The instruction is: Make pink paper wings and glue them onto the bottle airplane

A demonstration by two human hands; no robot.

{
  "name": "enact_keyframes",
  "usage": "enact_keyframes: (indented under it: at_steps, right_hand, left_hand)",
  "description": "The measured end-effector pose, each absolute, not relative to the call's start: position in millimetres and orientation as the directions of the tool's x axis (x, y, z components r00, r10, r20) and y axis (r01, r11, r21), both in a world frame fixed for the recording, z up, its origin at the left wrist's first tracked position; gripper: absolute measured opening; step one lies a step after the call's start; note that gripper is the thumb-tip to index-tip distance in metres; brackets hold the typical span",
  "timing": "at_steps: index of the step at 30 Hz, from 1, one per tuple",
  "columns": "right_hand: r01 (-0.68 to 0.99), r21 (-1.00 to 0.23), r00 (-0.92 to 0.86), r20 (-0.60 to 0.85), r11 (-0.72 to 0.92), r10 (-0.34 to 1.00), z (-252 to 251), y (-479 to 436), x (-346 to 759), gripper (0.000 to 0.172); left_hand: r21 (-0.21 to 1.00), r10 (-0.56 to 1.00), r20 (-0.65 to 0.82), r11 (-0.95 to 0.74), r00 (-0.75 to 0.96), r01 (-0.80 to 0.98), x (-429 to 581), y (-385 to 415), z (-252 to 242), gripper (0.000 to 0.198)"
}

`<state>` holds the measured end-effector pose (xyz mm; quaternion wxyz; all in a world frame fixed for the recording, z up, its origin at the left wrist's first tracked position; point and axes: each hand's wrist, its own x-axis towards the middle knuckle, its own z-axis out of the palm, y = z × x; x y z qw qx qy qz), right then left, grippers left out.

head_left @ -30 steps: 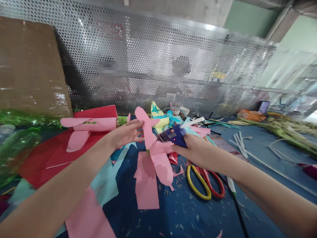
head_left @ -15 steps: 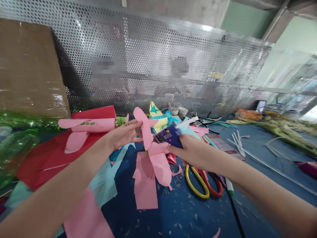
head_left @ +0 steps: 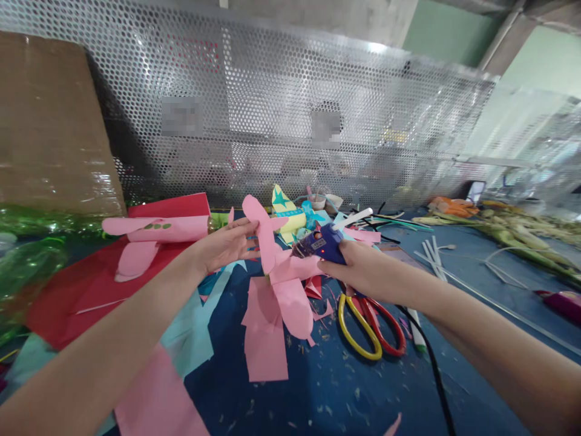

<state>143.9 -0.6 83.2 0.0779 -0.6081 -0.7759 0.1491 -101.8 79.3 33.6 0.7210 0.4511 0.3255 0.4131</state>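
Pink paper pieces joined into a paper airplane (head_left: 290, 303) hang over the middle of the table. My left hand (head_left: 233, 242) pinches its upright rounded piece from the left, the other fingers spread behind. My right hand (head_left: 358, 263) is wrapped round a blue hot glue gun (head_left: 329, 244) with a white glue stick (head_left: 356, 218) poking out of its back and a small red light lit. The gun's nozzle points left, close to the airplane's body; whether it touches cannot be made out. My right fingertips are at the airplane's right end.
Scissors with yellow and red handles (head_left: 361, 345) lie right of centre. Another pink paper airplane (head_left: 175, 230) rests on red paper (head_left: 68, 290) at left. A yellow and blue airplane (head_left: 290, 221) stands behind. A perforated metal panel (head_left: 272, 91) bounds the back; a black cord (head_left: 436, 375) trails at right.
My right hand and the glue gun have shifted slightly right, and the gun is tilted a little differently. My left hand still holds the pink airplane. The whole view has moved slightly.
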Motion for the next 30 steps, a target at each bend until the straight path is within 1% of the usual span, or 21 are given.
enact_keyframes:
  at_steps: [3,5,7,8,10,13,15,16,19,21,23,26,30]
  right_hand:
    - [0.937,-0.298,-0.221,-0.096,0.184,0.971,83.9,0.0,146.9,0.019]
    - [0.939,-0.290,-0.221,-0.085,0.188,0.972,83.4,0.5,148.1,0.019]
    - [0.929,-0.320,-0.216,-0.065,0.184,0.974,82.2,1.0,149.5,0.020]
    - [0.915,-0.367,-0.207,-0.080,0.165,0.975,81.4,1.2,150.5,0.021]
    - [0.854,-0.514,-0.170,-0.129,0.080,0.977,79.5,1.4,153.9,0.022]
    - [0.647,-0.759,-0.105,-0.183,-0.073,0.978,75.3,0.6,163.5,0.020]
    - [0.491,-0.861,-0.071,-0.191,-0.132,0.979,71.3,-1.5,173.8,0.021]
    - [0.433,-0.887,-0.045,-0.196,-0.158,0.980,69.0,-3.1,180.2,0.022]
    - [0.321,-0.923,0.077,-0.195,-0.210,0.978,60.8,-10.7,203.2,0.028]
    - [0.262,-0.942,0.113,-0.185,-0.209,0.976,55.7,-18.3,220.0,0.029]
    - [0.247,-0.941,0.147,-0.197,-0.229,0.969,52.3,-27.8,235.4,0.027]
    - [0.241,-0.927,0.208,-0.241,-0.289,0.948,49.8,-43.6,253.1,0.025]
    - [0.201,-0.896,0.335,-0.317,-0.396,0.887,44.3,-59.5,268.5,0.031]
  left_hand:
    - [0.929,0.889,-0.093,0.240,0.449,-0.282,-101.7,79.4,33.7,0.013]
    - [0.935,0.891,-0.090,0.229,0.445,-0.270,-101.3,79.5,33.9,0.015]
    - [0.944,0.897,-0.081,0.209,0.435,-0.255,-100.7,79.5,34.5,0.018]
    - [0.950,0.900,-0.075,0.195,0.428,-0.244,-100.3,79.5,35.0,0.019]
    - [0.963,0.909,-0.059,0.161,0.413,-0.216,-99.2,79.2,36.3,0.020]
    - [0.986,0.922,-0.025,0.087,0.387,-0.143,-95.9,78.5,38.1,0.021]
    - [0.998,0.929,0.009,0.015,0.370,-0.062,-92.2,77.6,38.9,0.021]
    - [1.000,0.932,0.030,-0.027,0.362,-0.013,-90.1,77.0,39.2,0.022]
    - [0.973,0.937,0.108,-0.168,0.331,0.158,-83.7,75.0,40.7,0.024]
    - [0.924,0.936,0.160,-0.254,0.313,0.286,-80.2,73.5,42.7,0.023]
    - [0.857,0.929,0.200,-0.320,0.312,0.405,-77.5,71.9,45.2,0.022]
    - [0.749,0.913,0.229,-0.387,0.339,0.538,-73.5,69.2,47.9,0.018]
    - [0.617,0.902,0.245,-0.427,0.355,0.661,-67.3,65.4,48.0,0.016]
